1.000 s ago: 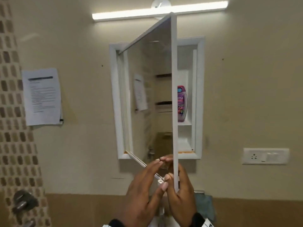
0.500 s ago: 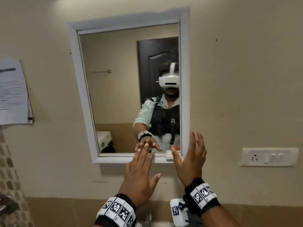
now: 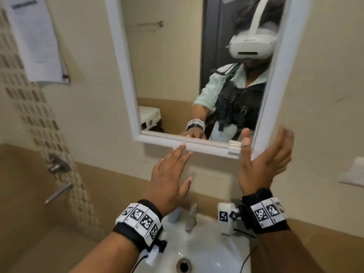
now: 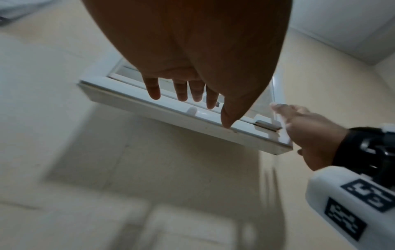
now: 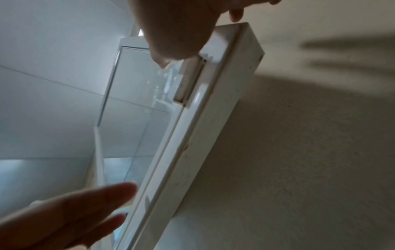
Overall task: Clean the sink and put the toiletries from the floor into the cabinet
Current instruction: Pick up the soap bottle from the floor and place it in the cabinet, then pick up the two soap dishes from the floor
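The white-framed mirror cabinet (image 3: pixel 208 147) hangs on the wall with its door shut, so its inside is hidden. A small white latch (image 3: pixel 234 147) sits on the lower frame near the right corner. My left hand (image 3: pixel 173 172) is open and empty, its straight fingertips just under the lower frame. My right hand (image 3: pixel 264 160) is open at the lower right corner, thumb in front of the glass and fingers beside the frame. Below them is the white sink (image 3: pixel 220 253) with its tap (image 3: pixel 192 217). The left wrist view looks up at the cabinet's underside (image 4: pixel 171 116); the right wrist view looks along the frame (image 5: pixel 213 118).
A paper notice (image 3: pixel 37 36) hangs on the wall at upper left. A wall valve (image 3: pixel 58 166) and a lever handle (image 3: pixel 59 192) stick out of the tiled strip at left. A socket plate (image 3: pixel 352 174) is on the wall at right. A pale cup (image 3: pixel 175 215) stands behind the tap.
A second ago the door stood open with both hands on its lower edge and a pink bottle showed inside. Now the door is shut, both hands are open, and my view has tipped down.
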Available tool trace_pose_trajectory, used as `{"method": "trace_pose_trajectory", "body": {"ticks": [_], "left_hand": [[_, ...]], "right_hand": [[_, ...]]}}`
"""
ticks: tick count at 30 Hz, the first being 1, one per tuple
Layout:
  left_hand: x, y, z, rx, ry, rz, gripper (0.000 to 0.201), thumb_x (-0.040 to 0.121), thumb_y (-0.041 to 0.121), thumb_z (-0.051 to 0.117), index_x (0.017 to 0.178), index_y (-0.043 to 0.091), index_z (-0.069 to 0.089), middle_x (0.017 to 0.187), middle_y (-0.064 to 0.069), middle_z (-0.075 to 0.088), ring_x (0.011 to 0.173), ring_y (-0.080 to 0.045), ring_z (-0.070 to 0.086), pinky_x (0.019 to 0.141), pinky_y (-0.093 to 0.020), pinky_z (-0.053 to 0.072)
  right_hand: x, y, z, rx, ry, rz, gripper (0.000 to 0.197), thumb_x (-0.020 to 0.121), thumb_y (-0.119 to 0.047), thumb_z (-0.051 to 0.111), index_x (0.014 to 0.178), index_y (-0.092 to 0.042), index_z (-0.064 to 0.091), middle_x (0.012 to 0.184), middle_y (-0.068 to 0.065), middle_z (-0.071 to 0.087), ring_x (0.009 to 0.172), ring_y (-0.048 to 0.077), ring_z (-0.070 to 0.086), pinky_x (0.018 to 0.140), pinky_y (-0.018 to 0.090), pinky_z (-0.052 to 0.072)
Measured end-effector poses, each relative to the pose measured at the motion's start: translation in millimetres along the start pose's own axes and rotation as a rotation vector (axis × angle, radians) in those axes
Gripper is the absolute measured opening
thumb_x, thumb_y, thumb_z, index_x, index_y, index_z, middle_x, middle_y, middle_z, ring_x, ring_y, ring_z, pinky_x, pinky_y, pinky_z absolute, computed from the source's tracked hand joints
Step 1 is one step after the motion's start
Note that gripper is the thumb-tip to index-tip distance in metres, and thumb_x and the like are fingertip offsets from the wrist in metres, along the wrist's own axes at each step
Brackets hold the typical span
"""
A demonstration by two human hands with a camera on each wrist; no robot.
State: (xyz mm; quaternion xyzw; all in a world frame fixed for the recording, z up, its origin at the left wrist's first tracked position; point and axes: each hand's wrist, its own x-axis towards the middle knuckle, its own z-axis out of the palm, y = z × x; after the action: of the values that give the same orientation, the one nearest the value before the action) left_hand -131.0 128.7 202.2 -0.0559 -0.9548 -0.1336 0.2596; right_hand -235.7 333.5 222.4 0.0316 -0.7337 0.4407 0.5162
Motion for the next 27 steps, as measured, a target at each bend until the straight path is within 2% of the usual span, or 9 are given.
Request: {"method": "trace_pose_trajectory", "body": {"ticks": [2,5,8,12,16,19,21,24,27], "left_hand": [[-29,-20,-1,0.001,0.007,-0.069,0.062,0.096,0.041,0.047,0.153,0.032,0.026,0.167,0.013,0.003,0.153,-0.011,0.007,0.121,-0.04,0.019],[-87,-53,-6,0.012,0.014,-0.211,0.057,0.095,0.038,0.051,0.149,0.032,0.033,0.165,0.012,0.013,0.151,-0.011,0.015,0.116,-0.041,0.026],[-167,-83,-23,0.043,0.01,-0.413,0.056,0.094,0.037,0.052,0.148,0.031,0.037,0.163,0.01,0.02,0.15,-0.013,0.02,0.117,-0.042,0.029],[-281,-113,-57,0.099,0.014,-0.668,0.054,0.095,0.038,0.052,0.147,0.035,0.037,0.162,0.014,0.021,0.15,-0.012,0.021,0.119,-0.04,0.026],[-408,-132,-101,0.14,0.133,-0.935,0.05,0.091,0.04,0.05,0.14,0.031,0.047,0.155,0.011,0.038,0.143,-0.015,0.035,0.115,-0.042,0.035],[-497,-139,-129,0.141,0.228,-1.126,0.049,0.089,0.042,0.048,0.136,0.027,0.054,0.148,0.007,0.047,0.137,-0.017,0.043,0.114,-0.04,0.036],[-556,-147,-147,0.137,0.262,-1.251,0.049,0.088,0.041,0.05,0.134,0.025,0.056,0.145,0.005,0.051,0.135,-0.018,0.045,0.114,-0.035,0.034],[-633,-160,-170,0.151,0.274,-1.356,0.048,0.089,0.039,0.054,0.135,0.027,0.054,0.145,0.007,0.05,0.136,-0.015,0.043,0.115,-0.041,0.036],[-702,-173,-198,0.143,0.279,-1.452,0.048,0.093,0.027,0.063,0.14,0.027,0.05,0.147,0.009,0.046,0.14,-0.013,0.036,0.117,-0.039,0.033]], "right_hand": [[-19,-11,-3,0.056,0.044,-0.148,0.065,0.095,-0.038,0.061,0.147,-0.008,0.039,0.156,0.018,0.031,0.141,0.034,0.034,0.112,0.053,0.03],[-65,-36,0,0.169,-0.052,-0.263,0.051,0.087,-0.021,0.064,0.135,-0.007,0.053,0.15,0.019,0.039,0.138,0.036,0.038,0.11,0.056,0.031],[-129,-71,10,0.29,-0.25,-0.292,0.046,0.081,-0.017,0.065,0.125,-0.009,0.058,0.147,0.02,0.041,0.136,0.033,0.038,0.109,0.054,0.029],[-224,-129,22,0.503,-0.594,-0.158,0.033,0.082,-0.013,0.061,0.114,-0.013,0.065,0.14,0.013,0.048,0.129,0.033,0.045,0.11,0.048,0.029],[-330,-191,20,0.702,-1.008,-0.204,0.023,0.083,-0.012,0.056,0.101,-0.017,0.069,0.121,0.005,0.059,0.117,0.025,0.054,0.103,0.032,0.031],[-405,-231,11,0.716,-1.289,-0.285,0.02,0.082,-0.018,0.054,0.093,-0.026,0.069,0.111,0.0,0.062,0.108,0.026,0.058,0.098,0.024,0.03],[-453,-261,1,0.709,-1.416,-0.357,0.02,0.082,-0.013,0.059,0.091,-0.028,0.069,0.107,-0.003,0.061,0.104,0.022,0.057,0.094,0.025,0.032],[-511,-302,-16,0.686,-1.546,-0.386,0.025,0.082,-0.001,0.068,0.087,-0.025,0.07,0.101,-0.007,0.057,0.102,0.012,0.051,0.092,0.028,0.039],[-569,-345,-31,0.631,-1.691,-0.417,0.02,0.086,-0.004,0.066,0.088,-0.023,0.07,0.098,-0.009,0.057,0.103,0.014,0.052,0.094,0.033,0.042]]}}
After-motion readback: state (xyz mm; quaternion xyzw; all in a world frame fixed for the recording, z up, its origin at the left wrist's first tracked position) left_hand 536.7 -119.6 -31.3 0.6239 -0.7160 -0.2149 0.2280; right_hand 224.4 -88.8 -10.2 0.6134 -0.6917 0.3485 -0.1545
